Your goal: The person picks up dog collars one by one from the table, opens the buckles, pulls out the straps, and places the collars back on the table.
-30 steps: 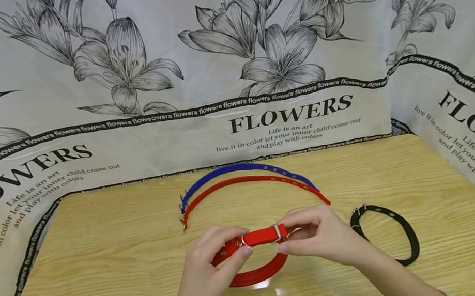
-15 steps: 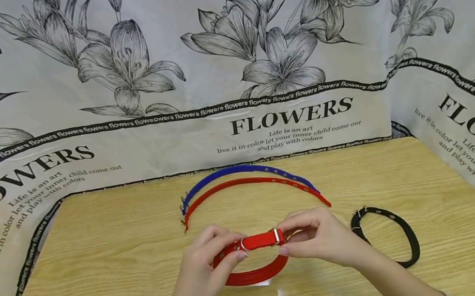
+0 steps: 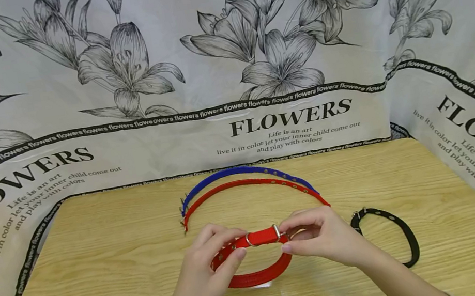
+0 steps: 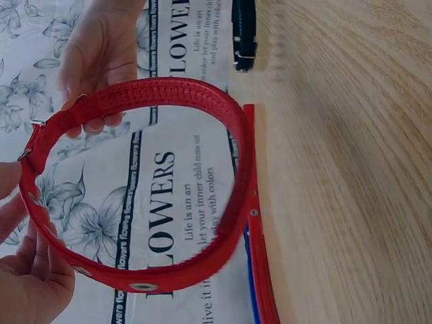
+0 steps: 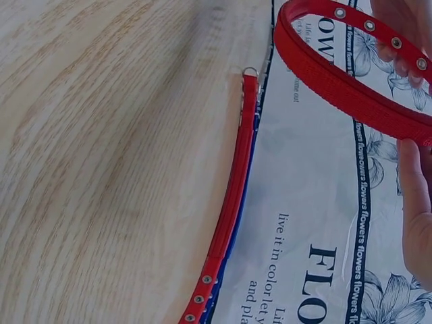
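Observation:
A red pet collar [image 3: 261,277], fastened into a loop, is held above the table between both hands. My left hand [image 3: 207,265] pinches its eyeleted strap on the left, beside the metal D-ring. Fingers and thumb of my right hand [image 3: 320,233] pinch the collar by the buckle at the right end. In the left wrist view the collar [image 4: 169,88] shows its whole round, with the ring and buckle at the far left. The right wrist view catches the collar [image 5: 337,74] only in part, with a row of metal eyelets.
Behind the hands, a second red collar [image 3: 234,185] and a blue collar [image 3: 227,172] lie unfastened in curved lines on the wooden table [image 3: 97,266]. A black collar [image 3: 407,232], looped, lies right of my right forearm. Flower-printed cloth [image 3: 162,150] stands behind and beside the table.
The buckle end of the held collar has risen slightly, and the collar has shifted a little to the right over the last half second. Both hands keep their pinch.

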`<control>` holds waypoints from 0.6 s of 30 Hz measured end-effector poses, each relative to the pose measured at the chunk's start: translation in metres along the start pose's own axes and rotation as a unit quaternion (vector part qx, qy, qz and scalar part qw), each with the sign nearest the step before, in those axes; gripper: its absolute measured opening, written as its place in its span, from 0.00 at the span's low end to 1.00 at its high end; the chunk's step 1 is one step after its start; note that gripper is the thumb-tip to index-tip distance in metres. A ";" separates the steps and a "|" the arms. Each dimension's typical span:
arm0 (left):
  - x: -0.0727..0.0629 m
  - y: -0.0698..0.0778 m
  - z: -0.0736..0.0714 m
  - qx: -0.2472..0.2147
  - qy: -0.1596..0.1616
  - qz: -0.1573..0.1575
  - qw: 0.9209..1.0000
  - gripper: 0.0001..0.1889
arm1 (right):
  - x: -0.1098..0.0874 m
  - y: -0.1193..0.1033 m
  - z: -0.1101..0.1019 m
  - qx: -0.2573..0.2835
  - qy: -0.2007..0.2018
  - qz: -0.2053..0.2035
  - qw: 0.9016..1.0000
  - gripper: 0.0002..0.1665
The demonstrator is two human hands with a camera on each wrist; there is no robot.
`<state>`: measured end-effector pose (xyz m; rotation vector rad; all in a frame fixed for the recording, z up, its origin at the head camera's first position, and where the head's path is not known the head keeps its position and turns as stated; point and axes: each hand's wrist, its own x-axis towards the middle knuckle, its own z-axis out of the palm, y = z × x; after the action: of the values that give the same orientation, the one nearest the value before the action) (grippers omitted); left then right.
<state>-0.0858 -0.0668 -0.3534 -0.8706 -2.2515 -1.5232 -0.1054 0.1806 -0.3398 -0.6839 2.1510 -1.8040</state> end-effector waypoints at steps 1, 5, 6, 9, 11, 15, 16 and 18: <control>0.000 0.001 0.001 0.002 0.003 0.004 1.000 0.12 | 0.000 0.000 0.001 -0.002 0.000 -0.004 1.000 0.15; 0.003 0.001 0.002 0.014 0.013 0.014 1.000 0.12 | 0.001 -0.001 0.003 -0.009 -0.002 -0.011 1.000 0.14; 0.003 0.001 0.003 0.016 0.014 0.016 1.000 0.12 | 0.002 -0.001 0.003 -0.010 -0.002 -0.010 1.000 0.14; 0.003 0.001 0.003 0.014 0.010 0.012 1.000 0.12 | 0.001 -0.002 0.003 -0.018 0.001 -0.007 1.000 0.14; 0.003 0.001 0.002 0.011 0.002 0.011 1.000 0.12 | 0.000 -0.002 0.003 -0.025 0.005 -0.008 1.000 0.13; 0.003 0.001 0.001 0.004 -0.008 0.023 1.000 0.13 | 0.000 -0.002 0.003 -0.031 0.008 -0.020 0.999 0.13; 0.002 0.001 0.001 0.001 -0.008 0.024 1.000 0.13 | 0.000 -0.002 0.003 -0.029 0.008 -0.021 0.999 0.12; 0.001 0.001 0.002 -0.006 -0.008 0.021 1.000 0.12 | 0.000 -0.002 0.003 -0.024 0.007 -0.019 1.000 0.12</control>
<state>-0.0861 -0.0646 -0.3525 -0.9303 -2.2218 -1.5187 -0.1030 0.1775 -0.3382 -0.7307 2.2110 -1.7879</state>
